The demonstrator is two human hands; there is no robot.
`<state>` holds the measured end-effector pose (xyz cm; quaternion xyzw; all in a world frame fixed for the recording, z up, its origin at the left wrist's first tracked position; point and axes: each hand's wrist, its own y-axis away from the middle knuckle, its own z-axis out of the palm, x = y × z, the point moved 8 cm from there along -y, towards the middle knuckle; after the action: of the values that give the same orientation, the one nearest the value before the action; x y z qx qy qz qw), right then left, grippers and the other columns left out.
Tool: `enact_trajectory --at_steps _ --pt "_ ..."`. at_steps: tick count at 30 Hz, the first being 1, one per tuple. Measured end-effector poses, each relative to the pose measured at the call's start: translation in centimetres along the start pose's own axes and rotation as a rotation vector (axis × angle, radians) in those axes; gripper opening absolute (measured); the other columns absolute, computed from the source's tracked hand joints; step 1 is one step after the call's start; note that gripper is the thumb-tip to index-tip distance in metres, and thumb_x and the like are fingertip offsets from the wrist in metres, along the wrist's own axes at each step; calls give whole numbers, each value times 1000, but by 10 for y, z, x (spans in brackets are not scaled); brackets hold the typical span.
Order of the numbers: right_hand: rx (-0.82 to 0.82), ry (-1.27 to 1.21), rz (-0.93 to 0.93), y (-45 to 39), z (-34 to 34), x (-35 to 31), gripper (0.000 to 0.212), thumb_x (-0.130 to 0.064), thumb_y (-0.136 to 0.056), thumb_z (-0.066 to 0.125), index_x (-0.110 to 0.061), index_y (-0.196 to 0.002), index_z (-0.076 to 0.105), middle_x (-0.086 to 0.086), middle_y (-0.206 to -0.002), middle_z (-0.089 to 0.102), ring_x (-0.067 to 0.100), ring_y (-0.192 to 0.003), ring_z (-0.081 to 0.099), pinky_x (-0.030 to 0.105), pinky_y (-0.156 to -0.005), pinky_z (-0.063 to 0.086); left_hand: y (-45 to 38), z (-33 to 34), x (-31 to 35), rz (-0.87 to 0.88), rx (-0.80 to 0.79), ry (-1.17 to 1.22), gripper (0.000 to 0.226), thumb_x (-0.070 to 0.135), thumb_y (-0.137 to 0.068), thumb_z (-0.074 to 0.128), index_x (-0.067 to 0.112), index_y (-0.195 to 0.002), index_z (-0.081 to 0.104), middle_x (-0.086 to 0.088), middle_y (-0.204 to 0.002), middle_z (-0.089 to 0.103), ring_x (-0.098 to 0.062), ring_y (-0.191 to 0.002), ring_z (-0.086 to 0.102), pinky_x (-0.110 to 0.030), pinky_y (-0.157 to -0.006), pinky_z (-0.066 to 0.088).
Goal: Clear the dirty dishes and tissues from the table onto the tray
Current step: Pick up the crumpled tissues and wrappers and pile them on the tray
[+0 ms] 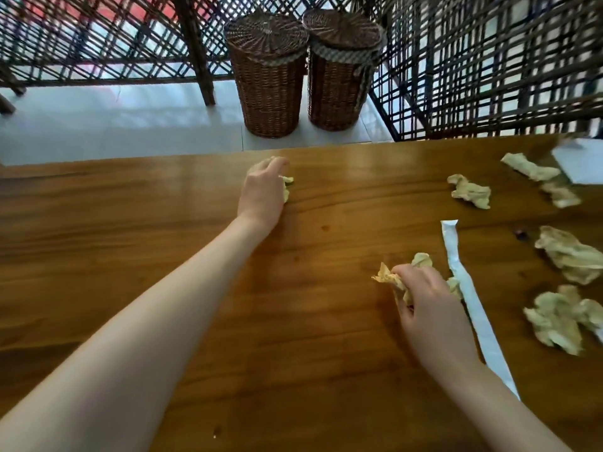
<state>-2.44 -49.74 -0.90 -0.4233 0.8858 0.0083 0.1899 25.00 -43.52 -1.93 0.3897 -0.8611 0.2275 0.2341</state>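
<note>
Fingers of the left hand [262,190] curl over a small crumpled tissue [287,187] far out on the wooden table [163,223], near its far edge, with only a scrap of the yellowish paper showing at the hand's right side. Closer in, the right hand [430,305] grips a bigger crumpled wad [390,277], whose paper sticks out to the left of the knuckles and above them. Just beside that hand, on its right, a long white paper strip [470,295] lies flat on the wood, running from the middle of the table toward the near edge and passing under the forearm. Further right, well apart from both hands, loose crumpled tissues are scattered: one [470,192] toward the far side, a long twisted one [530,168] beyond it, a smaller one [561,195] next to that, one [569,256] at the right edge, and a blurred one [554,319] nearer. A white flat object [580,161] sits at the far right corner, cut off by the frame. Beyond the table, two lidded wicker baskets [269,76] stand side by side on the pale floor, before dark lattice screens [489,66].
</note>
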Motion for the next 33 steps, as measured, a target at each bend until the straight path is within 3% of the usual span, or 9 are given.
enact_trajectory --at_steps 4,9,13,18,22,27,30,33 --pt "-13 -2 44 2 -2 25 39 3 -76 70 -14 -110 63 7 -93 63 23 -80 60 27 -58 49 -2 20 -5 10 -54 -29 25 9 -94 49 6 -115 64 -16 -121 60 -33 -115 50 -38 -100 40" --pt "30 -16 55 13 -9 36 45 5 -71 73 -13 -111 63 7 -87 62 18 -74 58 20 -55 44 1 15 -6 35 -27 -64 16 14 -90 60 7 -102 67 -15 -108 62 -32 -104 51 -38 -88 43" --pt "74 -20 99 31 -19 37 32 2 -77 70 -9 -106 65 8 -87 63 20 -73 60 27 -52 52 16 8 8 33 4 -67 17 18 -91 59 7 -101 67 -15 -99 60 -30 -90 56 -31 -75 40" --pt "66 -8 187 68 -28 35 33 -3 -82 66 -11 -113 62 6 -87 59 14 -74 53 23 -53 48 64 27 54 118 -121 24 24 29 -92 58 7 -90 65 -5 -87 55 -23 -80 55 -27 -69 39" --pt "86 8 242 99 -37 41 31 -5 -85 63 -11 -115 61 7 -93 60 14 -79 53 23 -60 48 106 53 115 266 -228 188 29 35 -81 70 9 -77 57 -3 -83 57 -20 -76 51 -28 -65 38" --pt "117 23 300 117 -50 67 33 -5 -86 62 -10 -119 60 7 -93 59 16 -78 55 28 -57 52 141 85 175 388 -369 294 35 35 -72 79 18 -81 49 4 -85 52 -16 -78 45 -20 -58 27" --pt "126 32 313 119 -59 89 31 -5 -87 60 -11 -118 59 5 -90 56 17 -76 54 35 -56 54 149 105 195 410 -383 266 38 36 -70 80 12 -87 55 -1 -93 59 -16 -85 48 -23 -64 34" --pt "131 46 296 117 -65 115 33 -4 -85 62 -11 -117 59 7 -93 58 17 -78 54 29 -56 52 151 122 203 382 -348 199 42 39 -70 79 9 -92 59 -4 -101 62 -21 -95 50 -36 -82 40"
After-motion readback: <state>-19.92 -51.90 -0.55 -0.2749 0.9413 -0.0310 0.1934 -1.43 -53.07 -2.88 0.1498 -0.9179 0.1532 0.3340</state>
